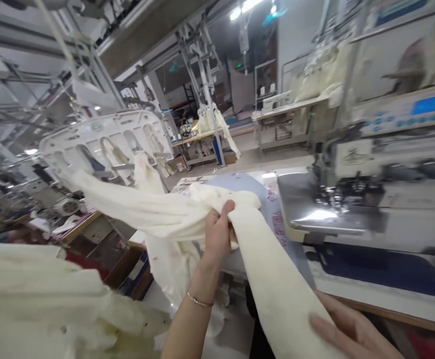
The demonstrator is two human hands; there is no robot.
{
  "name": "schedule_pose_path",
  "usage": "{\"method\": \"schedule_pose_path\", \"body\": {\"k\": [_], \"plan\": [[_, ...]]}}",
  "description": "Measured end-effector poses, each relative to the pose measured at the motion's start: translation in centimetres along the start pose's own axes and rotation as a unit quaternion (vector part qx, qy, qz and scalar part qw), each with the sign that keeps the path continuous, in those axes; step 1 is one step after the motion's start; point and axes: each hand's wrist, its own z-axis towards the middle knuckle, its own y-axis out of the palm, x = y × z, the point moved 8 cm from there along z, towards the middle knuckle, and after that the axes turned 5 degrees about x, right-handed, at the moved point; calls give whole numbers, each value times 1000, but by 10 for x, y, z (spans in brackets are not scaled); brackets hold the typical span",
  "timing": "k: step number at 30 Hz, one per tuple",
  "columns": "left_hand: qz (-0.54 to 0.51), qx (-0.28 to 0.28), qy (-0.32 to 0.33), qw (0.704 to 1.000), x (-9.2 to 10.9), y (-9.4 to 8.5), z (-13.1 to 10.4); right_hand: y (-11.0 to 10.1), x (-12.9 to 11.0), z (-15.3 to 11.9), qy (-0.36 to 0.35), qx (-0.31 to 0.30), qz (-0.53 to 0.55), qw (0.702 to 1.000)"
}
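Gripping a bunched fold of the long cream-white soft knit fabric point(172, 214), my left hand point(218, 234) sat at the middle of the head view, fingers curled narrow around a gathered ridge, thumb on top. From that pinch the cloth ran two ways: far and left in a sagging band toward the white plastic hanging carrier point(108, 144), and near and right in a smooth rolled length down to my right hand point(348, 331). That hand lay at the bottom right edge, blurred; its fingers rested flat and fairly spread against the near end of the roll, touching it, and I could not tell whether they closed around it.

I judged the cloth light, limp and stretchy, not slippery, likely to droop wherever unsupported, so a gathered handful near the fold was the sound place to hold. Right of the cloth stood the grey industrial sewing machine point(352, 194) with its shiny metal bed, apart from my fingers. More cream fabric point(34, 299) lay heaped at near left.
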Motion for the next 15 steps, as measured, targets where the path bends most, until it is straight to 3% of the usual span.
{"method": "schedule_pose_path", "body": {"k": [2, 5, 6, 8, 10, 12, 15], "plan": [[20, -29, 25, 999, 4, 21, -1, -29, -18, 2, 27, 102, -25, 994], [115, -49, 108, 986, 10, 40, -38, -64, -50, 5, -16, 208, -89, 974], [192, -49, 189, 962, 17, 48, -58, -70, -57, 7, -34, 219, -103, 970], [278, -115, 329, 895, 20, 78, -105, -74, -65, 14, -61, 212, -125, 967], [317, -141, 407, 845, 14, 103, -140, -71, -67, 21, -78, 190, -138, 969], [330, -119, 433, 831, 8, 117, -155, -69, -64, 24, -79, 179, -146, 970], [301, -117, 429, 843, 7, 121, -154, -71, -58, 20, -61, 173, -150, 972]]}}
